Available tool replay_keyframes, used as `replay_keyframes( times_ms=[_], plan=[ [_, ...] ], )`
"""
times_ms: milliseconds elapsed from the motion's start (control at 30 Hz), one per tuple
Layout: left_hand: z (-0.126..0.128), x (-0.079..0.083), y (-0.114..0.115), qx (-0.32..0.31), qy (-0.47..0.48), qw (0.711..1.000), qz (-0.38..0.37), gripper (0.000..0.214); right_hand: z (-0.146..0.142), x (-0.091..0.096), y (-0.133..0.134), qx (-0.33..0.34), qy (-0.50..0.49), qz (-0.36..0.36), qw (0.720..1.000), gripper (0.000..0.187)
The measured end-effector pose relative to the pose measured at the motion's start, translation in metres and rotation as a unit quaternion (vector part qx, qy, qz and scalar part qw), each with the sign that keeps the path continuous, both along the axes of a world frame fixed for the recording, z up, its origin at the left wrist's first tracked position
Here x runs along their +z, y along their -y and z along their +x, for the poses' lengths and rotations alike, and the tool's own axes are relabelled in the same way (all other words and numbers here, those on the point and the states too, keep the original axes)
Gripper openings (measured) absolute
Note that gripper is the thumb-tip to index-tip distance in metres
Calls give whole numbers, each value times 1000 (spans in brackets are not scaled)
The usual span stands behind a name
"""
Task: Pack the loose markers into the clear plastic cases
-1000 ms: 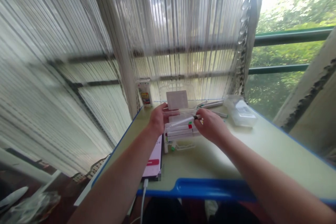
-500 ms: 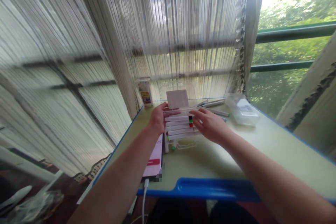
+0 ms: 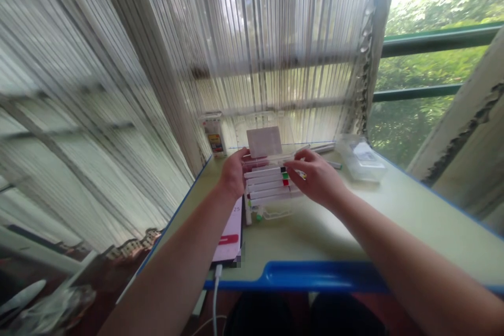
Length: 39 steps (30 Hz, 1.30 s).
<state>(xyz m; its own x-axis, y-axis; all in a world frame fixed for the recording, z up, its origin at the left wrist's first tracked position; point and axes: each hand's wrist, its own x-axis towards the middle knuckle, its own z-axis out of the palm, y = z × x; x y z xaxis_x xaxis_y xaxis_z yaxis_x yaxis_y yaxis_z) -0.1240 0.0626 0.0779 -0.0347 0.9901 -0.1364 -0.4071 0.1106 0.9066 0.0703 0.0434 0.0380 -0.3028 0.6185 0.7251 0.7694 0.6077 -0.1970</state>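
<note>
A clear marker case (image 3: 270,189) sits on the pale green desk (image 3: 334,231), its lid (image 3: 264,142) with a white label standing open at the back. White markers (image 3: 263,181) with black, green and red caps lie stacked inside. My left hand (image 3: 234,170) grips the case's left end, fingers wrapped round it. My right hand (image 3: 317,178) is curled against the case's right end, thumb and fingertips at the marker caps. One more marker (image 3: 249,215) stands at the case's front left corner.
A phone (image 3: 230,231) with a white cable (image 3: 216,294) lies at the desk's left edge. A clear plastic box (image 3: 360,160) and loose pens (image 3: 325,148) are at the back right, a small carton (image 3: 214,135) at the back left. A string curtain hangs behind.
My right hand laid the black-capped marker it held onto the stack and now rests at the case's right end. My left hand has stayed on the case. The camera tilted slightly.
</note>
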Motion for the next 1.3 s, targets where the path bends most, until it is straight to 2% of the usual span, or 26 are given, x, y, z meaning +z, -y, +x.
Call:
replay_keyframes(
  times_ms=[233, 367, 567, 933, 1133, 1300],
  plan=[
    [-1, 0, -1, -4, 6, 1000, 4, 25, 3, 2, -2, 18, -4, -8, 1000, 20],
    [0, 0, 0, -8, 11, 1000, 7, 27, 4, 0, -2, 30, 7, 30, 999, 21],
    [3, 0, 3, -20, 24, 1000, 5, 29, -4, 1, 5, 76, 96, 93, 988, 28],
    [8, 0, 8, 8, 2, 1000, 27, 22, -6, -4, 3, 103, 108, 61, 987, 29],
    [3, 1, 4, 0, 23, 999, 25, 25, -4, 0, 6, 84, 69, 97, 989, 29],
    [-8, 3, -6, 79, 59, 991, 89, 21, 4, 0, -3, 35, -78, 162, 983, 29]
  ],
)
